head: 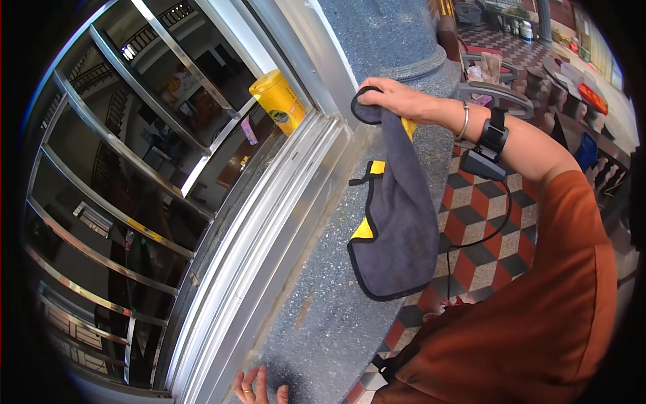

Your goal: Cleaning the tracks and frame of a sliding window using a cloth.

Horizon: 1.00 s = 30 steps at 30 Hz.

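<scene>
My right hand (381, 98), at the upper middle, grips the upper end of a grey microfibre cloth (404, 222) with black edging and a yellow reverse side. The rest of the cloth hangs down in front of the speckled grey stone sill (328, 313); whether its lower end touches the stone I cannot tell. A bracelet and a black wrist strap with a device are on my right arm. At the bottom edge, my left hand (260, 388) is partly cut off. Its fingers are apart over the sill, with a ring on one, and nothing shows in them.
Sliding-window tracks (262, 217) run along the sill beside metal window bars (136, 161). A yellow canister (280, 101) stands by the window frame, near a pink packet (249, 130). A stone column (383, 38) rises at the top. A black cable (477, 242) hangs above the patterned tile floor (472, 212).
</scene>
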Tool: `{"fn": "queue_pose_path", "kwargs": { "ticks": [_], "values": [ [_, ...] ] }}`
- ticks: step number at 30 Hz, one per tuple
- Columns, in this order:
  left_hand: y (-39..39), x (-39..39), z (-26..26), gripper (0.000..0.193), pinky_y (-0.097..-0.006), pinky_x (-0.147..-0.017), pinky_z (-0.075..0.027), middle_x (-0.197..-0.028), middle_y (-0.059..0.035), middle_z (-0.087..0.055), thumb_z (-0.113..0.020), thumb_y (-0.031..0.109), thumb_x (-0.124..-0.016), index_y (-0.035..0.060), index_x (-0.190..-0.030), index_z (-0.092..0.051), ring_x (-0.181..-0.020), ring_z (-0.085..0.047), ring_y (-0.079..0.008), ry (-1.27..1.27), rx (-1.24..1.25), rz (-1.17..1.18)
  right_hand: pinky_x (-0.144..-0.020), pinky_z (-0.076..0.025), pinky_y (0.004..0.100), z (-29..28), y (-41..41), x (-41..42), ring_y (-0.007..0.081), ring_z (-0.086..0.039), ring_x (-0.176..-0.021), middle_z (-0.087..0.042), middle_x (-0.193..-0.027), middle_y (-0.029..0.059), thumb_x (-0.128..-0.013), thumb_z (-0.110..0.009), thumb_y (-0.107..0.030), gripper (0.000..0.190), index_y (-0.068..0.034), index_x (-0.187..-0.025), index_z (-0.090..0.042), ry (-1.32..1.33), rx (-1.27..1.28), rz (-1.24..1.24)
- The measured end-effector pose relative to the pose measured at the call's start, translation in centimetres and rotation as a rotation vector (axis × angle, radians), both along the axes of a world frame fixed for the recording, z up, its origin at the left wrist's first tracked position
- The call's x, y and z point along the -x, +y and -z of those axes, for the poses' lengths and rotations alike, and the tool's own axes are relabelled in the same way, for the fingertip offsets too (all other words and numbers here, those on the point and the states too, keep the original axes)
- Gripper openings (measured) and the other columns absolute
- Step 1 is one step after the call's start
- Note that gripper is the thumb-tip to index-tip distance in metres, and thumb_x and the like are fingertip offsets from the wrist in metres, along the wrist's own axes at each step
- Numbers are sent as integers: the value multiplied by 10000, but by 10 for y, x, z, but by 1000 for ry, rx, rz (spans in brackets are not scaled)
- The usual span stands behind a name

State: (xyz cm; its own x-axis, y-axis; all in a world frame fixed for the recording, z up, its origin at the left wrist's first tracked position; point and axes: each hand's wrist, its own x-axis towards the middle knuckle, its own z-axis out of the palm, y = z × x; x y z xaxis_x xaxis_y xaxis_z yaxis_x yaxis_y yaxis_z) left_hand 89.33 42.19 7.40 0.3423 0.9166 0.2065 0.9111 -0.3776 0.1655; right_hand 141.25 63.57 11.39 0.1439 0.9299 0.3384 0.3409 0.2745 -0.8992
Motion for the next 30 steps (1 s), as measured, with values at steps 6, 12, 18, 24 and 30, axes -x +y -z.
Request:
{"fn": "queue_pose_path", "kwargs": {
  "ticks": [6, 12, 18, 24, 30],
  "values": [
    [0, -3, 0, 452, -510, -1019, -275, -1283, -165, -456, -624, 218, -837, 60, -1244, -503, -1221, -338, -407, 6, 24, -11, -714, -516, 375, -2, 22, 42, 262, -582, -914, -572, -912, 99, -795, -501, -86, 143, -62, -935, -496, -1393, -519, 150],
    [-18, 12, 4, 457, -504, -1014, -286, -1270, -167, -464, -629, 205, -834, 60, -1248, -502, -1210, -349, -407, 19, 43, -132, -732, -498, 402, 10, 21, 48, 285, -575, -921, -577, -926, 106, -812, -484, -92, 138, -49, -944, -491, -1258, -360, 33],
    [-28, 31, 3, 449, -510, -1012, -292, -1269, -165, -463, -628, 196, -838, 79, -1253, -503, -1216, -352, -394, 68, -21, -193, -705, -500, 395, 24, 6, 128, 285, -575, -899, -556, -916, 123, -774, -519, -74, 161, -18, -918, -476, -1140, -475, -74],
    [-43, 40, -6, 458, -500, -1016, -280, -1223, -125, -481, -650, 185, -784, 96, -1222, -549, -1227, -325, -390, 10, -4, -335, -670, -507, 365, 26, -23, 238, 260, -574, -835, -532, -869, 111, -722, -540, 25, 223, -18, -938, -502, -828, -758, -510],
    [-29, 78, -39, 433, -440, -969, -368, -1182, -100, -516, -669, 152, -788, 91, -1203, -560, -1174, -405, -348, -5, -182, -359, -845, -439, 277, 3, -57, 241, 180, -582, -968, -610, -1010, 90, -847, -516, -45, 211, -14, -1052, -550, -274, -361, -710]
  ]
}}
